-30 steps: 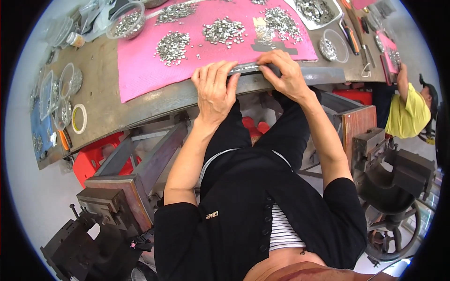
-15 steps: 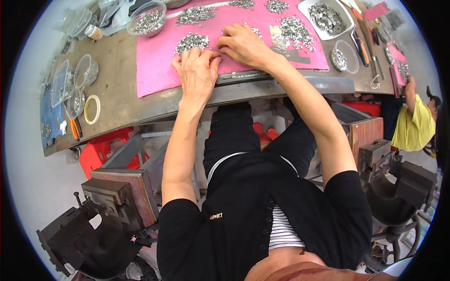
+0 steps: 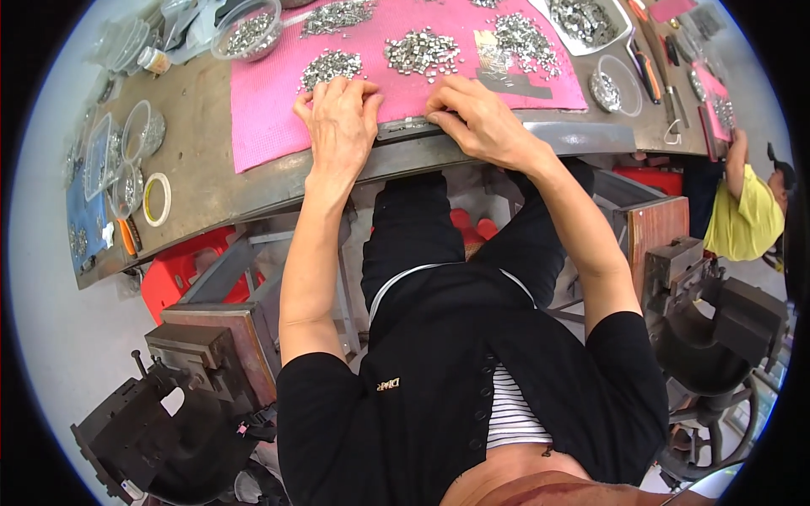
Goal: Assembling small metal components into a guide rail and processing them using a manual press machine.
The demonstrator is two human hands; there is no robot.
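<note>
Head view: a narrow grey metal strip [image 3: 405, 128] is seen lying along the near edge of the pink mat [image 3: 270, 93], on the worn workbench [image 3: 202, 181], with both hands set on it. The left hand [image 3: 339, 122] is laid flat over the strip's left end, fingers spread slightly and pressed down onto the mat; the right hand [image 3: 477, 118] is curled over the right end, its fingertips bent and pinched narrowly onto the strip's edge. Compared with half a second ago, both hands have been drawn back from the middle of the mat toward its near edge, and are now set closer together on the strip. Beyond the hands, heaps of small silver metal pieces [image 3: 422, 52] are spread across the mat, apart from the fingers. A clear plastic bowl [image 3: 249, 29] of the same pieces stands at the mat's far left corner. A roll of tape [image 3: 156, 198] lies well to the left. Another person in a yellow shirt [image 3: 747, 219] is seen at the right.
</note>
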